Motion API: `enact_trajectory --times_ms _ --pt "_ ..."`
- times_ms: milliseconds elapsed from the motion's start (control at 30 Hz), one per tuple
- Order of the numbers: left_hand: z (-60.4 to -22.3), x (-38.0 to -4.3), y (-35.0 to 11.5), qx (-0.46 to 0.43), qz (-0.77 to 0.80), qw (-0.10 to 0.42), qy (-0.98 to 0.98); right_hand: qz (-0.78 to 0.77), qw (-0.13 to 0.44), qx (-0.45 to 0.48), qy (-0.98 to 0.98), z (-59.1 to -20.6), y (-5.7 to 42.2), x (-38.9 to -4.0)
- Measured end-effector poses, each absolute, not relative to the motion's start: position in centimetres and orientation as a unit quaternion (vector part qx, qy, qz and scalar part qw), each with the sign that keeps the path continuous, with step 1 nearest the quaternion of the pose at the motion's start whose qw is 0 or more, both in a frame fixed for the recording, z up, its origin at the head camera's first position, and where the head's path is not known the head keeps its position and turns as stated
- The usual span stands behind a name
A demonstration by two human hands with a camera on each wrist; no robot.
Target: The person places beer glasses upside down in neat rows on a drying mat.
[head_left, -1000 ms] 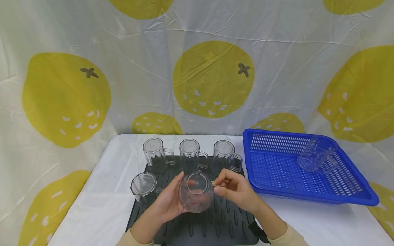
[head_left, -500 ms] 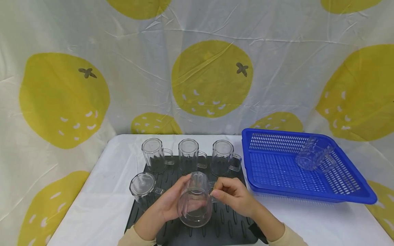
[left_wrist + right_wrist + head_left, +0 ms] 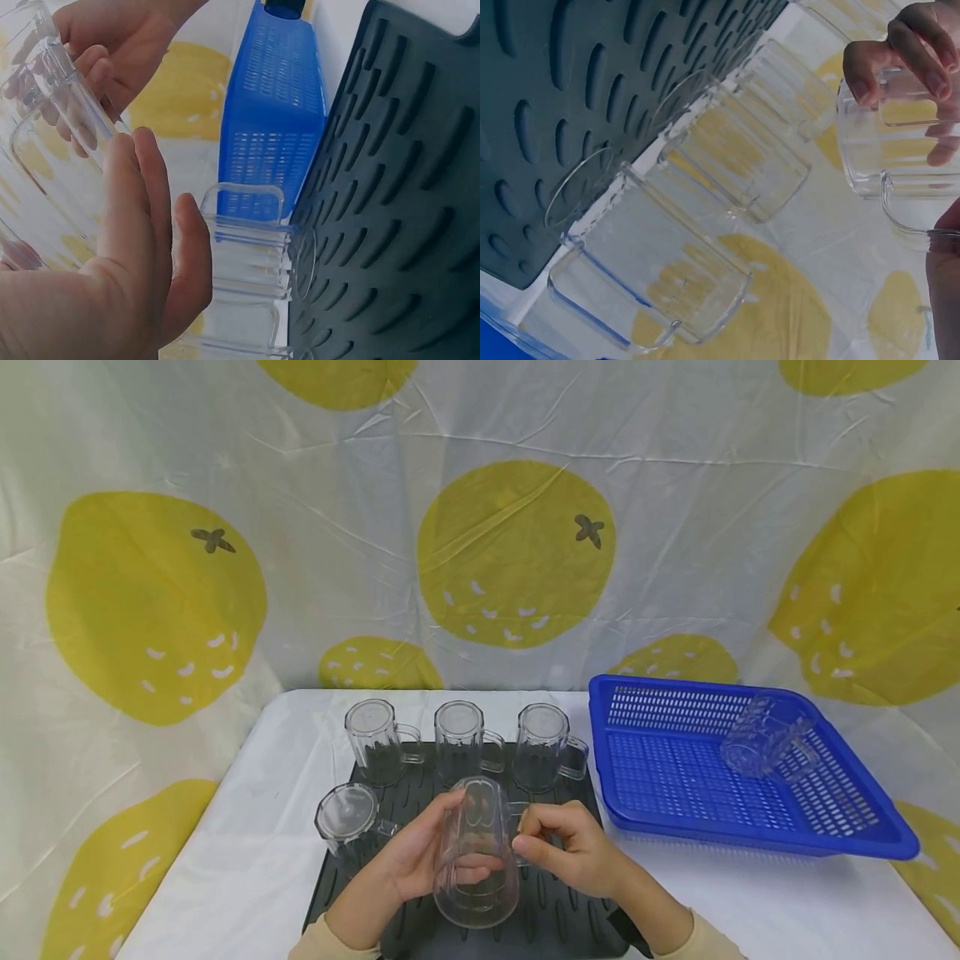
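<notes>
A clear glass mug point(image 3: 476, 864) is held above the black ridged mat point(image 3: 547, 910), tilted with its wider-looking end towards me. My left hand point(image 3: 420, 852) grips the mug's body from the left, fingers showing through the glass. On the other side, my right hand point(image 3: 573, 852) pinches the handle between thumb and curled fingers. In the left wrist view the held mug point(image 3: 67, 135) lies against the left palm. The right wrist view has the mug's handle point(image 3: 889, 202) close up, with the right hand mostly outside the picture.
Three glass mugs, a left one point(image 3: 375, 739), a middle one point(image 3: 459, 743) and a right one point(image 3: 542, 747), line the mat's back edge. Another mug point(image 3: 348, 818) stands at its left. A blue plastic basket point(image 3: 652, 760) at the right holds a mug point(image 3: 761, 739) lying on its side.
The mug has tilted between my hands: a round end faced me, and now its side shows, with the wider-looking end swung down towards me. Both hands have kept hold of it.
</notes>
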State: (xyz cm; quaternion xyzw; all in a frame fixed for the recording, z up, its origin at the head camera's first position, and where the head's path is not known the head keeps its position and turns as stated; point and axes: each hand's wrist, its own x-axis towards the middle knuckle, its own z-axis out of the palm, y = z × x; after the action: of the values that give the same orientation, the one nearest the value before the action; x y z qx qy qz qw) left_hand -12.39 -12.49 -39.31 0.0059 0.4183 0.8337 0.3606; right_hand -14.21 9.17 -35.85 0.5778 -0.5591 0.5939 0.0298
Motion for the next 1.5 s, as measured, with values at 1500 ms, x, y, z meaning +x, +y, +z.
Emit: enact_trajectory --times_ms 1500 --pt "-42.1 -12.1 -12.2 0.261 0.506 -0.211 0.794 0.579 0.11 0.369 -0.718 -39.9 10.4 -15.7"
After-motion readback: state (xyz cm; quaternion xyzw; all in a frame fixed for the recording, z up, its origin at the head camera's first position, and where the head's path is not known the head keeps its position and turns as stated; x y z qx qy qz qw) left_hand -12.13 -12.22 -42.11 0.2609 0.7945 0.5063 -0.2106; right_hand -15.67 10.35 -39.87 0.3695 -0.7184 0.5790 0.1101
